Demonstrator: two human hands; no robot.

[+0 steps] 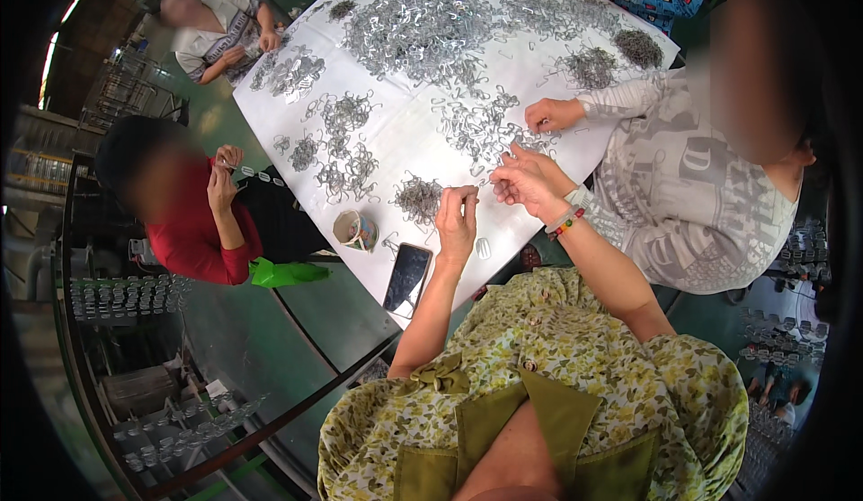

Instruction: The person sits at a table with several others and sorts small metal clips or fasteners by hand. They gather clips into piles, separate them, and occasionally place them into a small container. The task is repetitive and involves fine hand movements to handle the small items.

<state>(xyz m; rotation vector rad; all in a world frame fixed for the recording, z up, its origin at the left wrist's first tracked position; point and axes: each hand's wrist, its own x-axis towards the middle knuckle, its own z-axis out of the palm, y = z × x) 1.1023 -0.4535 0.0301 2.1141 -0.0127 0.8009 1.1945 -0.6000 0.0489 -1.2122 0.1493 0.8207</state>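
Over the near corner of the white table, my left hand is raised with its fingertips pinched together. My right hand, a beaded bracelet on its wrist, faces it a short way off with fingers closed in a pinch. What the two hold is too small to make out; something thin and metallic seems to lie between the fingertips. Left of my left hand is a small heap of dark wire hooks. Beyond my hands spreads a pile of loose shiny metal pieces. One oval metal piece lies near the table edge.
A black-screened phone and a used tub stand by the left table edge. A large metal heap covers the far part. A co-worker in grey reaches in close at right; another in red sits at left.
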